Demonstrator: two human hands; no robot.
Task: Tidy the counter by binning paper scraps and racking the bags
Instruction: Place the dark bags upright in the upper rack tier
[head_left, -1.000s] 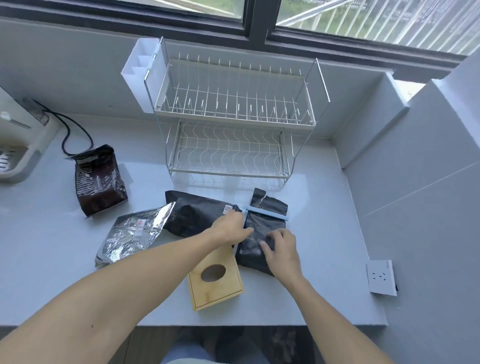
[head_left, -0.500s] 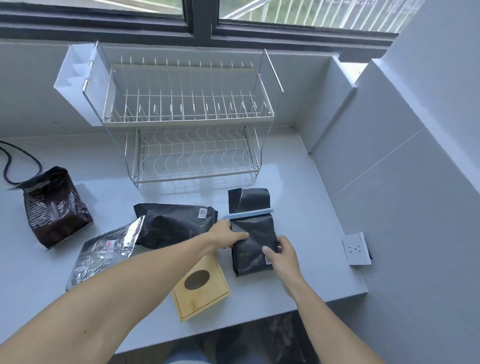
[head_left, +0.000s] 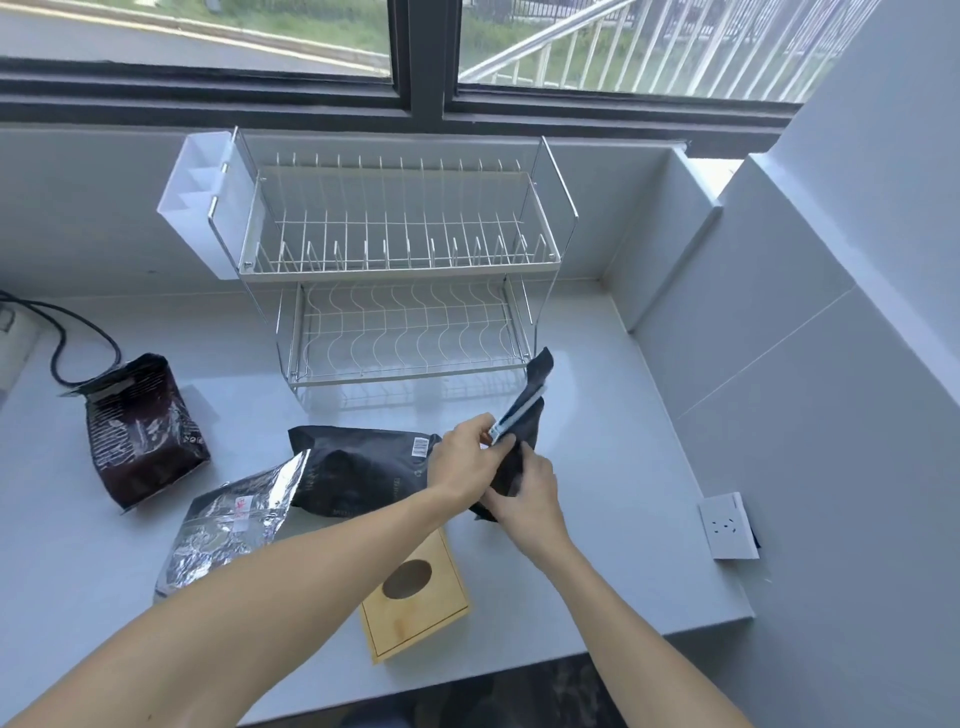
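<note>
Both hands (head_left: 498, 473) hold one clipped black bag (head_left: 522, 415) before the empty rack (head_left: 400, 270).

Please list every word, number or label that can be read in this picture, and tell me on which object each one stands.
No text reads with certainty.
Large black bag: white barcode sticker and pale lettering, too blurred to read.
Crinkled silver foil bag: small red mark on a white label, unreadable.
Dark brown printed bag: fine pale print, too small.
Small black clipped bag, held by left hand and right hand: no text visible.
</note>
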